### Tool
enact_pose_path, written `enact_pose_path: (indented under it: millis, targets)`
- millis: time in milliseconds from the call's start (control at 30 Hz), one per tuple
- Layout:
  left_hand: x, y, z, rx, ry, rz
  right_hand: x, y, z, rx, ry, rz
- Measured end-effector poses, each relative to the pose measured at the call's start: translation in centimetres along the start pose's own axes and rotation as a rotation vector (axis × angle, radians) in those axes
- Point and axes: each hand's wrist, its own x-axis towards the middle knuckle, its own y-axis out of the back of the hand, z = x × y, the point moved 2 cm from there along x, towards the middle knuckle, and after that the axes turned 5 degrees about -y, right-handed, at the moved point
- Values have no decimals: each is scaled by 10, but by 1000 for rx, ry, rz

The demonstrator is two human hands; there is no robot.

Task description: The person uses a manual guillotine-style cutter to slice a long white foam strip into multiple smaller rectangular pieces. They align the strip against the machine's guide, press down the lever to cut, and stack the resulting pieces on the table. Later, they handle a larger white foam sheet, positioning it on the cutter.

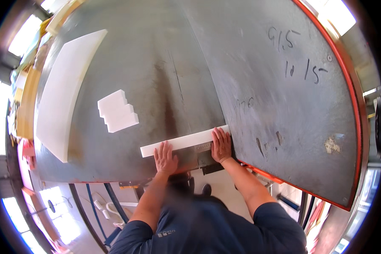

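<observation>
Head view, and I can see the person at the near edge of the counter (258, 55), both arms reaching forward from dark short sleeves. A long, narrow white strip (186, 142) lies on the grey surface close to that edge, slanting a little, its right end farther out and right by the dark seam (204, 59). Left hand (166, 158) and right hand (221, 144) are well apart from each other. The left has its fingers stretched onto the strip's near side, towards its left end; the right lays its fingers across the strip at the other end. Neither looks curled around it. Up and left of the strip sits a white stepped block (117, 111), and farther left a big white slab (68, 95) with a curved side. Red trim (354, 97) borders the right side.
</observation>
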Motion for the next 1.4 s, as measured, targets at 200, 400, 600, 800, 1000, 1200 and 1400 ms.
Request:
enact_pose_path:
  millis: [200, 400, 600, 800, 1000, 1200, 1400]
  targets:
    - [-7, 1, -2, 11, 25, 2, -2, -7, -4, -14, 37, 40]
    - [-8, 0, -3, 44, -14, 74, -7, -12, -5, -63, 82, 88]
    - [-11, 4, -4, 15, -20, 94, -10, -20, -9, -101, 104, 138]
    - [-13, -2, -8, 16, -41, 115, -12, -24, -12, -98, 111, 171]
    - [-14, -9, -10, 31, -54, 144, -14, -30, -9, -152, 125, 204]
    - [-14, -9, -11, 48, -60, 143, -12, -37, -4, -170, 134, 237]
    - [-15, -12, -14, 68, -72, 179, -10, -39, -7, -175, 152, 273]
